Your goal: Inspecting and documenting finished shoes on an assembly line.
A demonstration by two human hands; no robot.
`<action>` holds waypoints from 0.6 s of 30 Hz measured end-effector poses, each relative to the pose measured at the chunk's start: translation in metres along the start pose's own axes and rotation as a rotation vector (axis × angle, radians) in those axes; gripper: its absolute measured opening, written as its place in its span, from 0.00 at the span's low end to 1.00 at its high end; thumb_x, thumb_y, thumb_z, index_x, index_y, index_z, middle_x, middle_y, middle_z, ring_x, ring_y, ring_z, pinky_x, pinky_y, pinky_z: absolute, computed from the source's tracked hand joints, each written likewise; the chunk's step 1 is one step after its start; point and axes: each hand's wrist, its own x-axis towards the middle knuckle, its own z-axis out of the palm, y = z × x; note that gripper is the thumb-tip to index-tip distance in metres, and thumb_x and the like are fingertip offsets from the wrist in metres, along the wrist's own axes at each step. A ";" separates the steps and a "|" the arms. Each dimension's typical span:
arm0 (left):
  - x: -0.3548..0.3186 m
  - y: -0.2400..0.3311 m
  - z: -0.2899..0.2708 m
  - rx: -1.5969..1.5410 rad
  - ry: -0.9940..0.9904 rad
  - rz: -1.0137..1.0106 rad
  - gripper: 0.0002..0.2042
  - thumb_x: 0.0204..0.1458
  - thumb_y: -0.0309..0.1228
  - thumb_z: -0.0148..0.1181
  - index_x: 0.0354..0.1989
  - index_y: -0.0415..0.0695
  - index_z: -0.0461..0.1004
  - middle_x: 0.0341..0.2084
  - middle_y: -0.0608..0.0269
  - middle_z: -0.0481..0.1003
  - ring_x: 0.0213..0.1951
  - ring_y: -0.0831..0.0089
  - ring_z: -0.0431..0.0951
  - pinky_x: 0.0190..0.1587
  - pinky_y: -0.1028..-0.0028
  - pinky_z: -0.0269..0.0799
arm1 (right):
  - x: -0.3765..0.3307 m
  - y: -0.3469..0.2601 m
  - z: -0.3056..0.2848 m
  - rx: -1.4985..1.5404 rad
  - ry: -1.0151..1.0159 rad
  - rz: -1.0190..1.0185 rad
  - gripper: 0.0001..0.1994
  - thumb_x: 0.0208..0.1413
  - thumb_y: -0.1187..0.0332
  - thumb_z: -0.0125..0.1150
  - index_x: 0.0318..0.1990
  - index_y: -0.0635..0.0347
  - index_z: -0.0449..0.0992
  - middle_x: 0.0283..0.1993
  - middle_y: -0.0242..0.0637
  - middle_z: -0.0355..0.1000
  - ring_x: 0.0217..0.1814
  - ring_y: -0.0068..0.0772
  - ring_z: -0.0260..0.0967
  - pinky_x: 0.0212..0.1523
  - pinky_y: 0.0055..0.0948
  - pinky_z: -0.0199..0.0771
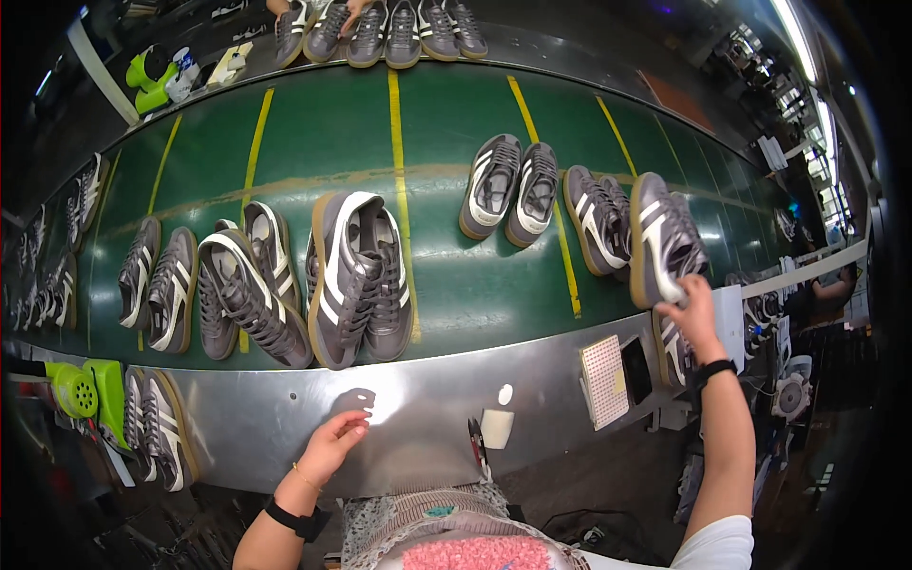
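Observation:
My right hand (695,313) is closed on the near end of a grey sneaker (657,237) with white stripes and a gum sole, at the right of the green belt. Another grey sneaker (686,233) shows partly behind it. My left hand (334,445) hovers over the metal ledge (256,413) with its fingers loosely stretched and nothing in them. Beyond it, a pair of sneakers (361,285) stands on the belt, one shoe overlapping the other. Left of that pair lie more overlapping sneakers (252,294).
Two sneakers (511,190) stand mid-belt, near another pair (597,218). On the ledge are a dotted pad (604,382), a dark phone-like slab (636,369), a whitish block (497,428) and a pair (163,427) beside a green device (106,399). Someone's hand (353,11) touches shoes opposite.

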 end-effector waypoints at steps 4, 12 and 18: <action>0.004 0.018 -0.006 -0.006 0.116 0.132 0.12 0.53 0.25 0.51 0.46 0.38 0.68 0.40 0.63 0.71 0.43 0.76 0.70 0.48 0.77 0.65 | 0.068 0.056 0.002 -0.146 0.145 0.283 0.33 0.40 0.65 0.67 0.55 0.61 0.60 0.53 0.52 0.59 0.56 0.50 0.57 0.54 0.39 0.60; 0.010 0.050 -0.042 0.372 0.702 0.459 0.12 0.50 0.24 0.53 0.43 0.35 0.68 0.38 0.58 0.69 0.40 0.71 0.70 0.44 0.75 0.66 | 0.016 -0.161 0.117 0.520 -0.385 -0.205 0.30 0.44 0.66 0.65 0.54 0.66 0.60 0.52 0.49 0.62 0.56 0.44 0.60 0.55 0.34 0.61; 0.055 0.115 -0.104 0.931 1.311 0.916 0.18 0.46 0.31 0.59 0.45 0.38 0.67 0.39 0.54 0.67 0.43 0.59 0.66 0.48 0.65 0.62 | 0.045 -0.346 0.145 0.761 -0.228 -0.385 0.38 0.44 0.57 0.64 0.58 0.64 0.52 0.56 0.53 0.53 0.58 0.50 0.55 0.58 0.38 0.57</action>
